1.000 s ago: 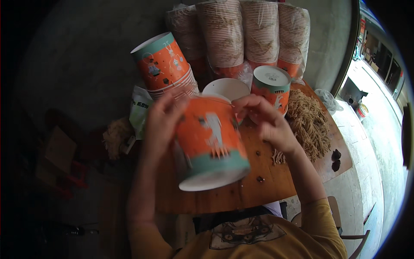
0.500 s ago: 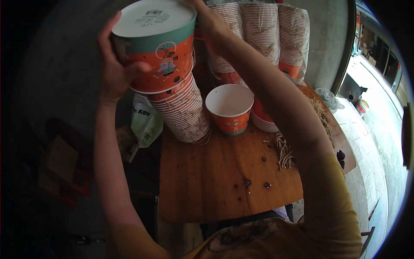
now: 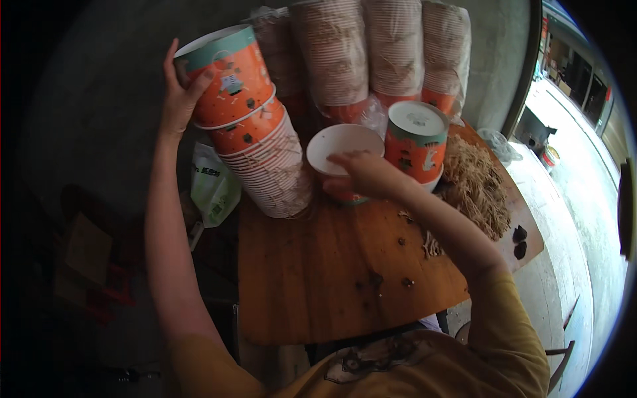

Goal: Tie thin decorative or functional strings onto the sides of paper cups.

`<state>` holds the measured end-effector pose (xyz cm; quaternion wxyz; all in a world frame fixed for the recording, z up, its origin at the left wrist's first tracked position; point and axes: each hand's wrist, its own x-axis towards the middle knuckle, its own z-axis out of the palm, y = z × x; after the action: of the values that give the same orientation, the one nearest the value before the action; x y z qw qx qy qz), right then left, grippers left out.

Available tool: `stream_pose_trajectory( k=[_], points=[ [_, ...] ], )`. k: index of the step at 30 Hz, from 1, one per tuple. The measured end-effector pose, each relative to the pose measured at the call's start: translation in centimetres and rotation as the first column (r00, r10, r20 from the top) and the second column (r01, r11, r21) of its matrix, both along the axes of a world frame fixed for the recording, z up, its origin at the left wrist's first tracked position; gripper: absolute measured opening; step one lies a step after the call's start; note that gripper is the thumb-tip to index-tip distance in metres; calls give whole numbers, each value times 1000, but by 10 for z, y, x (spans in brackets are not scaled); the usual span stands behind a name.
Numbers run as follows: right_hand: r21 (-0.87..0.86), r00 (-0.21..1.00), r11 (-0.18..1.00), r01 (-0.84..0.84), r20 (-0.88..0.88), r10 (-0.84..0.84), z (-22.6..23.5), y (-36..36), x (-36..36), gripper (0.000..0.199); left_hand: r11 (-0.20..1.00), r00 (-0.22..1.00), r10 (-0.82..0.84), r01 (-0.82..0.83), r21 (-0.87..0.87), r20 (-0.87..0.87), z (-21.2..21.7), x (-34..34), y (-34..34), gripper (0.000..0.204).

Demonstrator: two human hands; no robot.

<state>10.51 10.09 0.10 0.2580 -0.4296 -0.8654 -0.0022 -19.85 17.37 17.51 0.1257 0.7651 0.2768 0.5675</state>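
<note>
My left hand [image 3: 182, 96] grips the top orange-and-green paper bucket [image 3: 235, 83], thumb on its front and fingers round its left side. That bucket sits upside down on a leaning stack of nested paper buckets [image 3: 272, 166], whose white rims show in close rows with strands of twine over them. My right hand [image 3: 365, 174] is in front of a single upright paper bucket [image 3: 332, 139], its fingers stretched leftward across the near rim. Whether they touch the rim I cannot tell. Just right of it stands an upside-down paper bucket [image 3: 417, 149] with a white base.
Several tall bucket stacks in clear plastic [image 3: 332, 56] line the wall. A heap of tan twine [image 3: 481, 189] lies on the right of the wooden table [image 3: 318, 278], near two small dark objects [image 3: 519, 242]. A green-and-white bag [image 3: 215, 186] hangs beyond the left edge.
My right hand has left the top bucket and come down to the upright bucket. The leaning stack's top bucket has tilted leftward with my left hand still on it. The view has shifted slightly.
</note>
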Motion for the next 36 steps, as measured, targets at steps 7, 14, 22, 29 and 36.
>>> stream_pose_trajectory(
  k=[7,14,22,29,36],
  points=[
    [86,999,996,-3,35,0,-31,-44,1,15,970,986,167,-166,-180,-8,-47,-24,8,104],
    [121,975,975,-186,148,168,-28,-122,-5,26,946,972,230,-237,-223,-55,-55,-14,-3,100],
    [-24,971,1000,17,-237,-22,-10,-148,79,21,916,946,318,-323,-239,-61,-90,-25,-49,97],
    [18,928,969,246,286,-241,-97,-160,162,25,946,932,323,-316,-69,164,-183,20,-125,53],
    [238,921,895,376,7,-389,-135,-152,133,22,906,915,402,-394,-157,26,-239,21,-206,43]
  ],
)
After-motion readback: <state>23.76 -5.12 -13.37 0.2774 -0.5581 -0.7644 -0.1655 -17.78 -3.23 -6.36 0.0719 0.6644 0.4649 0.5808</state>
